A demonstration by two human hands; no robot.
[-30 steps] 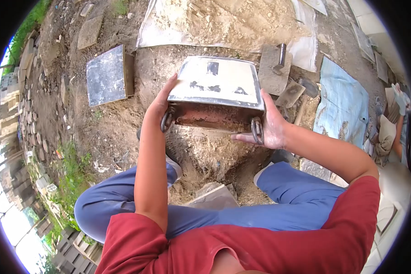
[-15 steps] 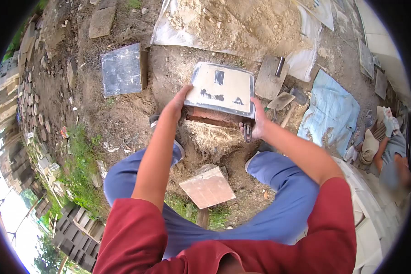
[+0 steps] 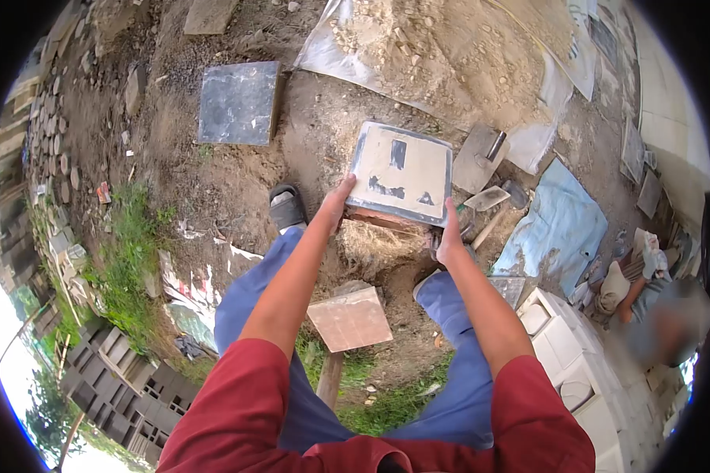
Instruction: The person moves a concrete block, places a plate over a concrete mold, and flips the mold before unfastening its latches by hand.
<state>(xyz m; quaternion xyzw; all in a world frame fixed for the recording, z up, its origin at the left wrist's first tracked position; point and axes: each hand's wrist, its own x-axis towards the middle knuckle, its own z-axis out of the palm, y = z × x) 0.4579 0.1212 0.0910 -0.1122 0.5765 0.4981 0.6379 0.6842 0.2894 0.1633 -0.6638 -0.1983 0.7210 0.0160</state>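
Observation:
A rectangular mould-like box (image 3: pixel 383 173) with a worn cream top, dark bare patches and a grey rim lies in front of me, its near side reddish-brown. My left hand (image 3: pixel 337 203) is closed on its near left corner. My right hand (image 3: pixel 450 240) grips its near right corner, beside a small dark metal fitting that is partly hidden by the fingers. Straw-coloured loose material (image 3: pixel 379 243) shows under the near edge. Closer to me, a square pinkish tile (image 3: pixel 350 319) rests tilted on a wooden post (image 3: pixel 330 378).
A dark square slab (image 3: pixel 238 102) lies at the far left. A float with a bar handle (image 3: pixel 477 158), a trowel (image 3: pixel 487 198) and a blue sheet (image 3: pixel 556 229) are to the right. Behind is a sandy soil heap (image 3: pixel 450 63). Pale blocks (image 3: pixel 576 363) stand near another person (image 3: pixel 647 303).
My legs have straightened and my view has shifted, so the surroundings sit differently in it. Both hands stay on the box. A sandal on my left foot is now plainly visible.

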